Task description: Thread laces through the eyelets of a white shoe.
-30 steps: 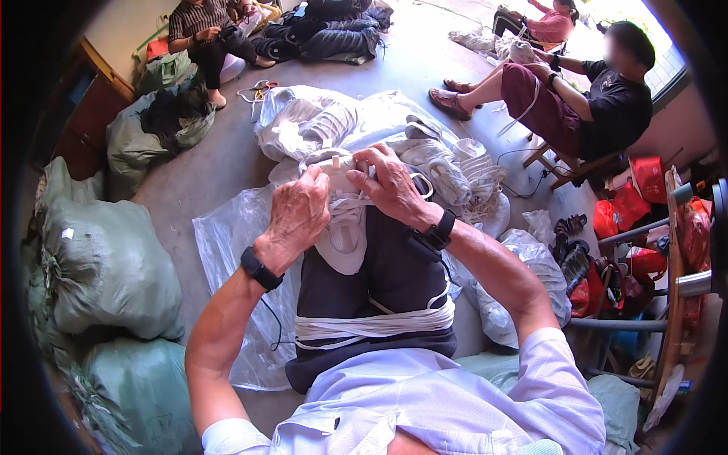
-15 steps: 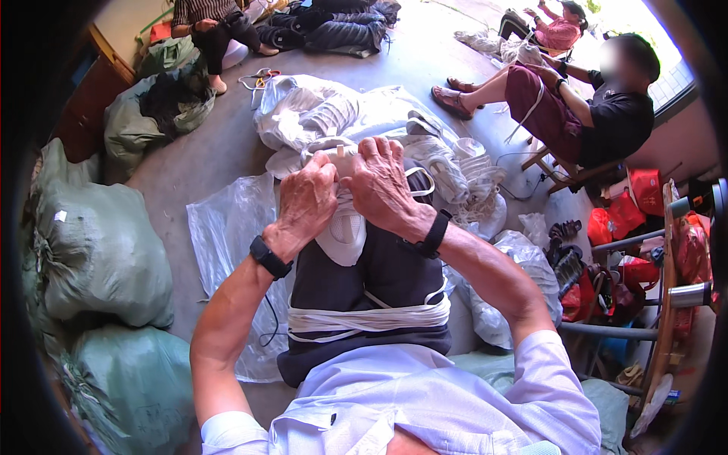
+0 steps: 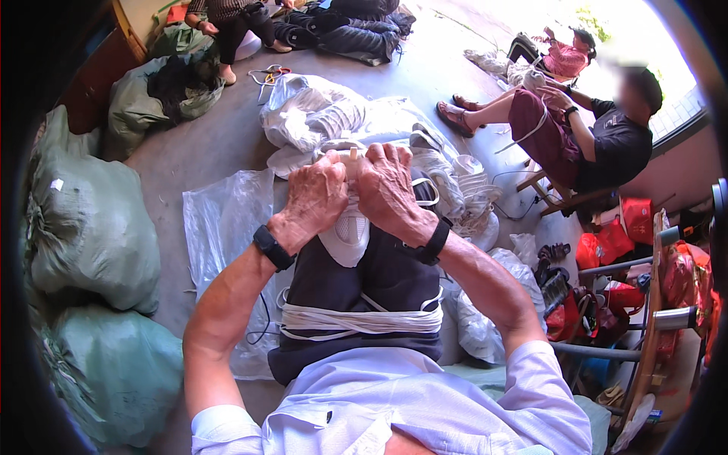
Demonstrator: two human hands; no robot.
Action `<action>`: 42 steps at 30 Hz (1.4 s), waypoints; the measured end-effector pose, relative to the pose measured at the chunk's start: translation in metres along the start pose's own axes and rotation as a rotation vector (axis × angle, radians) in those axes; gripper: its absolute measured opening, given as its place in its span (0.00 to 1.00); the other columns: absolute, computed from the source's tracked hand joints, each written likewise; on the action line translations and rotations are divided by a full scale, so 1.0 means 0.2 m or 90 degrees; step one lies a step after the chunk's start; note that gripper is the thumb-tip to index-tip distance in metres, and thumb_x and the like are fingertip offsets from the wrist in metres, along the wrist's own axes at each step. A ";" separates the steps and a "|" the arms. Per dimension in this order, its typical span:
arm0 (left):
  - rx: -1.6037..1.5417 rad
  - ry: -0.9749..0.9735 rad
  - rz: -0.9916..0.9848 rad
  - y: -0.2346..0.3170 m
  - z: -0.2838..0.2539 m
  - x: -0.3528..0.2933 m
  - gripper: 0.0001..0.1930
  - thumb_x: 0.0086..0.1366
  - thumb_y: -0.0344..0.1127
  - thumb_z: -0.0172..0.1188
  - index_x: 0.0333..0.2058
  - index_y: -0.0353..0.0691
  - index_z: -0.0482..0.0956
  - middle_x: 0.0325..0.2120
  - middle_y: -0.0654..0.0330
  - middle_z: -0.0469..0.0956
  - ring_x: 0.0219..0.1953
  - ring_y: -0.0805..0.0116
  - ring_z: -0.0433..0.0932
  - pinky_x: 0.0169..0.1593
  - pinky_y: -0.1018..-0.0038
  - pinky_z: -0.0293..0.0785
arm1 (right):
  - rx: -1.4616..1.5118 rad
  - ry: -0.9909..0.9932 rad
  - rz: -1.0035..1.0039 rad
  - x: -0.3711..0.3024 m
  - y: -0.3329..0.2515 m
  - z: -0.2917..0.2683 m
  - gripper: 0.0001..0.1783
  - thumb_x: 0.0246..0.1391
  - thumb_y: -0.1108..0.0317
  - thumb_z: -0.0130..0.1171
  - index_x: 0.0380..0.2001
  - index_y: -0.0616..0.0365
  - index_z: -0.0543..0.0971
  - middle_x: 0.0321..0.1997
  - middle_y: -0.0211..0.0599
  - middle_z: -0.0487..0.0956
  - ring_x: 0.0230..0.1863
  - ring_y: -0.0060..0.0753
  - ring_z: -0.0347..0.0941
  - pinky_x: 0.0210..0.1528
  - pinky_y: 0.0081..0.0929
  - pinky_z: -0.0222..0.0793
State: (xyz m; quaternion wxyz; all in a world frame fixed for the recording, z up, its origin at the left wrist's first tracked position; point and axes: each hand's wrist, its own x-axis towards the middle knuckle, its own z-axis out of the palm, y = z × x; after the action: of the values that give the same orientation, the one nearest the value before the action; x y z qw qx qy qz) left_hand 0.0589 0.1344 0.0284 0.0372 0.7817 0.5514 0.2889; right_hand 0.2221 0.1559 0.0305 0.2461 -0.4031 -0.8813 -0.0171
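Note:
A white shoe (image 3: 345, 241) rests on my dark trousers at the knees, its toe pointing toward me. My left hand (image 3: 312, 196) is closed on the shoe's left side near the opening. On the other side, my right hand (image 3: 388, 184) grips it too, the fingers curled over the far edge. Between the hands the tongue shows; the fingertips and what they pinch are mostly hidden. A white lace loop (image 3: 427, 192) stands out beside my right hand. Across my lap lies a bundle of long white laces (image 3: 360, 320).
Beyond my knees lie white shoes (image 3: 334, 117) on plastic and a further shoe pile (image 3: 466, 182). Stuffed green sacks (image 3: 95, 235) stand at left. A seated person (image 3: 607, 136) works at right, near a wooden rack (image 3: 644, 341) with red bags. Two more people sit farther off.
My hands have drawn slightly apart, still gripping the shoe, and more of its tongue shows between them. The whole view has shifted a little.

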 end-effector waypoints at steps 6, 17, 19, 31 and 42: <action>0.040 0.059 0.048 -0.08 0.04 -0.03 0.08 0.59 0.32 0.56 0.26 0.34 0.77 0.34 0.51 0.77 0.35 0.49 0.80 0.39 0.56 0.76 | 0.006 -0.024 -0.009 0.01 -0.01 0.00 0.22 0.37 0.72 0.62 0.41 0.71 0.78 0.46 0.51 0.69 0.54 0.51 0.62 0.57 0.56 0.49; 0.010 -0.075 -0.002 -0.03 -0.13 0.04 0.06 0.58 0.36 0.58 0.28 0.41 0.80 0.32 0.56 0.79 0.36 0.55 0.81 0.41 0.59 0.76 | 0.146 -0.074 0.017 0.03 0.12 -0.08 0.07 0.43 0.72 0.60 0.28 0.63 0.76 0.44 0.48 0.72 0.48 0.50 0.65 0.49 0.46 0.56; 0.028 -0.106 0.013 -0.06 -0.20 0.06 0.06 0.57 0.36 0.59 0.28 0.43 0.81 0.31 0.57 0.80 0.36 0.56 0.81 0.42 0.60 0.77 | 0.160 -0.019 -0.003 0.03 0.21 -0.18 0.05 0.42 0.74 0.60 0.25 0.62 0.74 0.43 0.49 0.72 0.49 0.51 0.66 0.49 0.46 0.57; 0.003 -0.107 0.089 -0.10 -0.17 0.09 0.04 0.56 0.33 0.56 0.29 0.40 0.75 0.28 0.54 0.77 0.35 0.52 0.79 0.40 0.57 0.74 | 0.110 0.069 -0.040 -0.11 0.40 -0.35 0.15 0.49 0.66 0.67 0.38 0.61 0.77 0.48 0.52 0.73 0.53 0.56 0.69 0.54 0.47 0.63; -0.025 0.007 0.153 0.04 -0.16 0.01 0.07 0.55 0.32 0.63 0.33 0.38 0.78 0.46 0.55 0.75 0.46 0.52 0.76 0.47 0.58 0.76 | 0.136 -0.021 -0.047 0.01 0.20 -0.05 0.08 0.50 0.65 0.61 0.30 0.57 0.75 0.45 0.45 0.72 0.50 0.49 0.66 0.54 0.45 0.59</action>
State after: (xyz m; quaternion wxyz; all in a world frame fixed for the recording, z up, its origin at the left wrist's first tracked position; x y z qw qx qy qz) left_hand 0.0497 0.1241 0.0586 0.0143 0.8399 0.4480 0.3062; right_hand 0.2535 0.1813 0.0333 0.2722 -0.3419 -0.8963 0.0747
